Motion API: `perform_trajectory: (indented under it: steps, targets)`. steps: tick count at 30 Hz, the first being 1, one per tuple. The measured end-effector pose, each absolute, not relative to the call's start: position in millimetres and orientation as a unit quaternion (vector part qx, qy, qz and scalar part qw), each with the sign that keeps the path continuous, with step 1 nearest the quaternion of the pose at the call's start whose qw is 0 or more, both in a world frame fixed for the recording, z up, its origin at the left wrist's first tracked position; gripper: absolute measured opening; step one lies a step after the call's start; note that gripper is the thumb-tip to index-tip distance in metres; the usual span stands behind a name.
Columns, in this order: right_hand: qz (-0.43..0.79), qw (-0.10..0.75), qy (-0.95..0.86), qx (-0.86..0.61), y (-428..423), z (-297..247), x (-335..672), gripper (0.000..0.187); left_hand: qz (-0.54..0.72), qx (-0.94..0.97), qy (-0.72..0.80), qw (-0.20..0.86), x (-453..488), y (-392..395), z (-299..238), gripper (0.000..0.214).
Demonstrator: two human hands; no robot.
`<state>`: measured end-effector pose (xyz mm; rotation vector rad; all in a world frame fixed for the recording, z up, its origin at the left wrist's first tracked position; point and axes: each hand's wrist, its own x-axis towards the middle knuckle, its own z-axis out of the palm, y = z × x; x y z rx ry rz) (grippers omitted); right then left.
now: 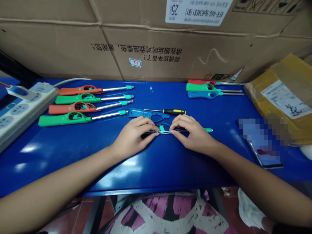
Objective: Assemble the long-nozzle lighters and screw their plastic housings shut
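Observation:
Both hands rest on the blue table (73, 152) at its middle. My left hand (133, 136) and my right hand (195, 135) pinch a partly taken-apart lighter (180, 130) between them: a dark inner body with thin wires, a teal piece and a metal rod with a teal tip pointing right. Just behind the hands lies a blue lighter shell half (146, 113). A screwdriver (170, 111) with a black and yellow handle lies beside it.
Several long red and green lighters (80, 107) lie in a row at the left. Three more, red, green and blue (207, 88), lie at the back right. A power strip (19, 107) sits far left, a phone (263, 152) and a yellow parcel (282, 94) at the right. Cardboard boxes (146, 39) wall the back.

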<state>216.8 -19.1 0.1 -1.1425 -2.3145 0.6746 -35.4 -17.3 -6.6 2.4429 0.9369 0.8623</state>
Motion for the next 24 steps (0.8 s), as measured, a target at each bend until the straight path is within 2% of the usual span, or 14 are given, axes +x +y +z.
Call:
perform_trajectory:
  steps: [24]
  targets:
    - [0.206, 0.229, -0.86, -0.407, -21.1, -2.7, 213.4, 0.008, 0.312, 0.87, 0.328, 0.198, -35.0, -16.2, -8.7, 0.009]
